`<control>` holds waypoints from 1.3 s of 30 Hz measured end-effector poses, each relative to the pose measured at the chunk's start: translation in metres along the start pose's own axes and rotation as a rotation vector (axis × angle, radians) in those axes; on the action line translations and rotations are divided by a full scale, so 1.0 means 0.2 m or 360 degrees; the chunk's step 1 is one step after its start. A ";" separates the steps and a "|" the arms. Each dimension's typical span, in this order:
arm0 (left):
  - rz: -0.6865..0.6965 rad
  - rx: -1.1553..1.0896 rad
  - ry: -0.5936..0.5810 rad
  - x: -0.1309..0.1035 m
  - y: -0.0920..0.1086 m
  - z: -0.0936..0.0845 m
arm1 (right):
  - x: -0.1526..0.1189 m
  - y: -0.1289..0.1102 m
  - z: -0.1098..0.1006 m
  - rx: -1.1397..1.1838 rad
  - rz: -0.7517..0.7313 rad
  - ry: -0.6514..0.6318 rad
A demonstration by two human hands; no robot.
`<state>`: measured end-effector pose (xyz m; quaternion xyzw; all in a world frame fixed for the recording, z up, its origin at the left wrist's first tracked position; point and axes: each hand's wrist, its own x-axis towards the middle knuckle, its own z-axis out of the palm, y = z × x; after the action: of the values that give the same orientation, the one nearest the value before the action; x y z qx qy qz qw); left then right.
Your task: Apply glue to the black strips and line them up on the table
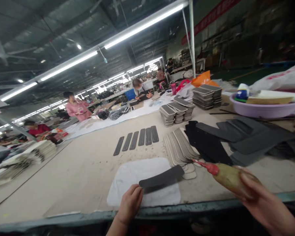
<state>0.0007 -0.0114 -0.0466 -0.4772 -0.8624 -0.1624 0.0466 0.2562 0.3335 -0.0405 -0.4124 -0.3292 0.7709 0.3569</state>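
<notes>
My left hand (131,200) pinches one end of a dark grey strip with rounded ends (162,178), holding it over a white sheet (124,177) at the table's near edge. In my right hand (256,193) is a yellowish squeeze bottle (232,180) with a red nozzle; its thin tip points left, close to a fanned stack of beige-edged pieces (178,147). Farther back, several dark strips (137,139) lie in a row on the table.
Black and grey sheet pieces (255,134) cover the table's right side. Neat stacks of pieces (175,111) stand behind, near a purple basin (267,109) holding several things. Other people (78,108) work beyond the table. Layered pale pieces (22,160) lie at left.
</notes>
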 end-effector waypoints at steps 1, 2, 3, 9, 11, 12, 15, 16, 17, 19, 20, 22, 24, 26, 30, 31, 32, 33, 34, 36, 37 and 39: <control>-0.0016 0.0019 -0.0036 -0.05 -0.03 0.01 | -0.01 0.03 0.03 -0.0067 0.0040 -0.0068; -0.0020 0.0037 -0.0058 -0.08 -0.05 0.02 | -0.03 0.06 0.07 -0.0144 0.0057 -0.0139; -0.0013 0.0051 -0.0060 -0.11 -0.06 0.03 | -0.05 0.09 0.11 -0.0238 0.0045 -0.0208; 0.0238 -0.0041 0.0080 -0.15 -0.10 0.07 | -0.24 0.35 0.36 -0.1030 -0.0308 -0.0524; 0.0288 -0.0075 0.0068 -0.15 -0.10 0.06 | -0.30 0.44 0.45 -0.1190 -0.0517 -0.0624; 0.0298 -0.0092 0.0063 -0.15 -0.10 0.06 | -0.32 0.48 0.50 -0.1252 -0.0648 -0.0691; 0.0306 -0.0139 0.0063 -0.16 -0.11 0.06 | -0.37 0.58 0.59 -0.1424 -0.1038 -0.0890; 0.0303 -0.0152 0.0072 -0.16 -0.11 0.06 | -0.38 0.60 0.61 -0.1470 -0.1131 -0.0935; 0.0301 -0.0164 0.0078 -0.16 -0.11 0.06 | -0.39 0.62 0.63 -0.1506 -0.1200 -0.0965; 0.0301 -0.0180 0.0084 -0.16 -0.11 0.07 | -0.40 0.64 0.65 -0.1543 -0.1291 -0.1002; 0.0302 -0.0185 0.0084 -0.16 -0.11 0.07 | -0.41 0.65 0.65 -0.1554 -0.1324 -0.1027; 0.0304 -0.0189 0.0090 -0.15 -0.11 0.06 | -0.43 0.66 0.67 -0.1563 -0.1369 -0.1083; 0.0306 -0.0188 0.0097 -0.15 -0.10 0.05 | -0.45 0.67 0.68 -0.1563 -0.1395 -0.1136; 0.0310 -0.0185 0.0106 -0.14 -0.10 0.04 | -0.46 0.67 0.68 -0.1569 -0.1413 -0.1169; 0.0329 -0.0189 0.0122 -0.14 -0.10 0.05 | -0.47 0.66 0.67 -0.1581 -0.1430 -0.1157; 0.0333 -0.0191 0.0123 -0.14 -0.10 0.05 | -0.46 0.65 0.66 -0.1584 -0.1431 -0.1134; 0.0336 -0.0189 0.0122 -0.14 -0.10 0.05 | -0.46 0.65 0.64 -0.1590 -0.1430 -0.1103; 0.0338 -0.0185 0.0120 -0.14 -0.11 0.06 | -0.45 0.64 0.63 -0.1600 -0.1428 -0.1067; 0.0341 -0.0182 0.0111 -0.14 -0.11 0.06 | -0.43 0.62 0.61 -0.1611 -0.1424 -0.1031; 0.0346 -0.0176 0.0094 -0.15 -0.12 0.07 | -0.41 0.60 0.56 -0.1627 -0.1418 -0.0967; 0.0351 -0.0176 0.0087 -0.15 -0.12 0.07 | -0.40 0.58 0.54 -0.1629 -0.1420 -0.0936; 0.0359 -0.0180 0.0082 -0.15 -0.13 0.08 | -0.37 0.55 0.50 -0.1619 -0.1438 -0.0878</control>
<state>-0.0036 -0.0422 -0.0742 -0.5686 -0.7913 -0.2166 0.0597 0.1682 0.1934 -0.0547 -0.1422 -0.8620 0.3762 0.3084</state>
